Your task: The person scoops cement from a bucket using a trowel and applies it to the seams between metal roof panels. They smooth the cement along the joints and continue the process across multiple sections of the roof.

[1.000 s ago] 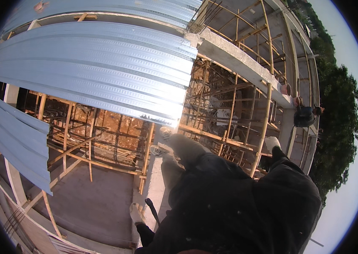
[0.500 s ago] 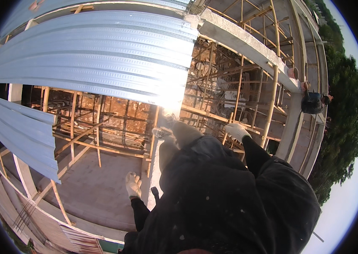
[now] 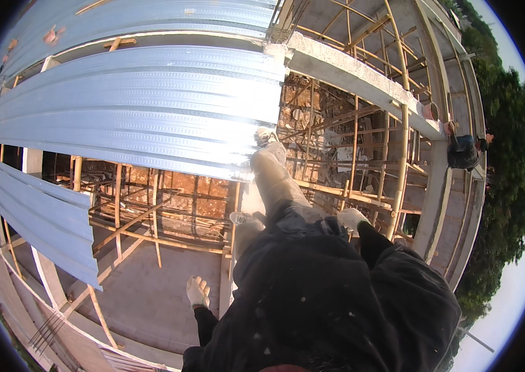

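Metal sheet (image 3: 120, 105), corrugated: right end lost in glare | left hand (image 3: 198, 289): gloved, fingers loosely spread | right hand (image 3: 351, 219): gloved, partly hidden; cannot tell whether it grips

The sheets (image 3: 120, 105) are of metal, with ribs in long lines, smooth and very glossy; near one end the shine becomes almost white. The beam (image 3: 362, 80) looks like concrete, matt, with a rough and grainy top. The poles (image 3: 401, 155) seem to be of bamboo, quite smooth, with a dull finish. The floor (image 3: 144, 291) is matt and rather even, while the soil (image 3: 210, 201) is rough and crumbly. The shirt (image 3: 324, 297) is of matt cloth. On the left hand (image 3: 198, 291) and the right hand (image 3: 350, 219), the gloves (image 3: 197, 285) look like dull cloth.
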### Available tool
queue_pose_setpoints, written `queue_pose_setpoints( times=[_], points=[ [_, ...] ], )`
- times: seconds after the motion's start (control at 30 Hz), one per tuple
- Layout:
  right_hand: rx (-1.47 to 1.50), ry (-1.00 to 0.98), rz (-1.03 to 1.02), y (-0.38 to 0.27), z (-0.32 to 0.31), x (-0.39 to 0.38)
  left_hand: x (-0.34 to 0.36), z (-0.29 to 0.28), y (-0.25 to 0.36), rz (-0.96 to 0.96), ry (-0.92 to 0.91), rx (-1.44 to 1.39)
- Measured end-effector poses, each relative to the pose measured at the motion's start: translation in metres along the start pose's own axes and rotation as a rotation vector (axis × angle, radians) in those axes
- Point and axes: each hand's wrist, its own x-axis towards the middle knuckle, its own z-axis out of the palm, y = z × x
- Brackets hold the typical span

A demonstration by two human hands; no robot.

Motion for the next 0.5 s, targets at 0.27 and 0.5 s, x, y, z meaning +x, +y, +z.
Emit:
queue_pose_setpoints(
  times=[0.27, 0.5],
  points=[
    [0.358, 0.074, 0.077, 0.029, -0.169, 0.185, 0.02, 0.157, 0.05, -0.024, 0.115, -0.136],
    [0.639, 0.38, -0.103, -0.016, -0.441, 0.313, 0.031, 0.353, 0.202, 0.109, -0.095, 0.225]
  ],
)
